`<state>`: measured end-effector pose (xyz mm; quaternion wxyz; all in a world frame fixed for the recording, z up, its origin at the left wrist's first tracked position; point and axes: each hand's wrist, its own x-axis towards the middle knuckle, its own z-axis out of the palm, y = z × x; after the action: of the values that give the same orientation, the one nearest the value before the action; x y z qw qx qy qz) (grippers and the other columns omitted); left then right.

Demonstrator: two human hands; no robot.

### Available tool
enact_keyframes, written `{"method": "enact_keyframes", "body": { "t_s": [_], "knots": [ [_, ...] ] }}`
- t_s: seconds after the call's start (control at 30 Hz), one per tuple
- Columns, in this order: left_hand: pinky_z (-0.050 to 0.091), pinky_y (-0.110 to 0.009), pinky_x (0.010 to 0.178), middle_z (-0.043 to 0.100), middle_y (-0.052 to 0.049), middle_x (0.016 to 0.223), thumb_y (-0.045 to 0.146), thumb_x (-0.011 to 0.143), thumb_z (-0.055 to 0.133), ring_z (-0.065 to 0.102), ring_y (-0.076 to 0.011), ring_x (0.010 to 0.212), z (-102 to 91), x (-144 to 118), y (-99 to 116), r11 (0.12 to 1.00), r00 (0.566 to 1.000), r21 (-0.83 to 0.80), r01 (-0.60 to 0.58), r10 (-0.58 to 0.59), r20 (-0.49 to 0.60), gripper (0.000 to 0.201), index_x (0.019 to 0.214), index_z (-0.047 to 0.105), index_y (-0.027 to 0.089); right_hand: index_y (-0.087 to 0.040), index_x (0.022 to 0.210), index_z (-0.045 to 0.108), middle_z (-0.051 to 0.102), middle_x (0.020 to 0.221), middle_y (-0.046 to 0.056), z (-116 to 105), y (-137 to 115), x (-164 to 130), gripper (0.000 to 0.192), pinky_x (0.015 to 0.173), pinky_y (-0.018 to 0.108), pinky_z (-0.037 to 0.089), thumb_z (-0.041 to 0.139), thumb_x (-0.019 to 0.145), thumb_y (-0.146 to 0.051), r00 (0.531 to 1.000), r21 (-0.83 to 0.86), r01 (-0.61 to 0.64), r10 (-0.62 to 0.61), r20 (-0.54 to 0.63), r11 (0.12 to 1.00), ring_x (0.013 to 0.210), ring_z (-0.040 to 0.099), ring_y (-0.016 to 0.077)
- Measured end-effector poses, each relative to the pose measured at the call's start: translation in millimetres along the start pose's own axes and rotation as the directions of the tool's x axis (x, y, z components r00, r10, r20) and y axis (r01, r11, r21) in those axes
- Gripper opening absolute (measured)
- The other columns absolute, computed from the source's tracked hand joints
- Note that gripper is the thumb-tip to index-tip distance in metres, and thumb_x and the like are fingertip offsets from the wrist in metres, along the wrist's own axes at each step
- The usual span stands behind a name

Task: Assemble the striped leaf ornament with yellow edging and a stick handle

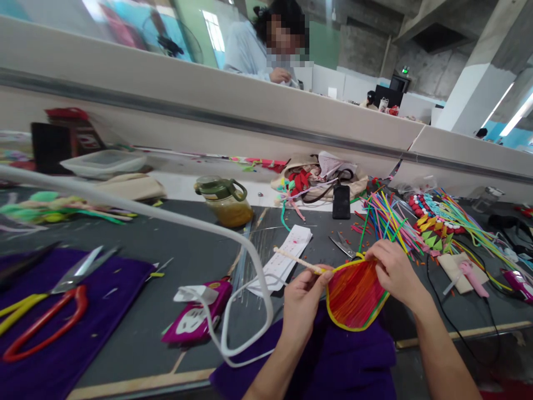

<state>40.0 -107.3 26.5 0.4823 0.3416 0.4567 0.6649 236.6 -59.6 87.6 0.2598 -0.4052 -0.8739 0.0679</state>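
Note:
Between my hands is a leaf-shaped piece [353, 294] of red and orange strands, edged in yellow with some green along its lower right. A pale wrapped stem [293, 256] sticks out from its left tip. My left hand [306, 291] pinches the piece where stem and tip meet. At the upper right edge, my right hand [393, 272] has its fingers closed on the yellow rim. Just behind the piece lies a pair of small scissors [343, 249], partly hidden. A purple cloth [358, 364] is below my hands.
A white bent tube [245, 244] arches over the table's left. Large scissors [69, 303] with red and yellow handles rest on purple cloth. A tissue pack [200, 316], a teapot-like jug [225, 203], a phone [341, 202], colourful stems [387, 222] and a pink glue gun [473, 279] lie around. Another person [266, 50] sits beyond the partition.

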Motion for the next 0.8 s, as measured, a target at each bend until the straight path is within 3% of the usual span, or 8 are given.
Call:
{"method": "enact_keyframes", "body": {
  "t_s": [0.8],
  "knots": [
    [0.047,-0.024,0.066,0.07,-0.004,0.073,0.033,0.069,0.076,0.058,-0.0165,0.07,0.9,-0.4,4.4,0.999,1.0,0.045,-0.006,0.006,0.0,0.019,0.076,0.073,0.015,-0.019,0.091,0.06,0.06,0.093,0.006,-2.5,-8.9,4.4,0.034,0.082,0.035,0.043,0.042,0.073,0.004,0.999,0.008,0.047,-0.047,0.011,0.999,0.091,0.053,0.0219]
  ]
}}
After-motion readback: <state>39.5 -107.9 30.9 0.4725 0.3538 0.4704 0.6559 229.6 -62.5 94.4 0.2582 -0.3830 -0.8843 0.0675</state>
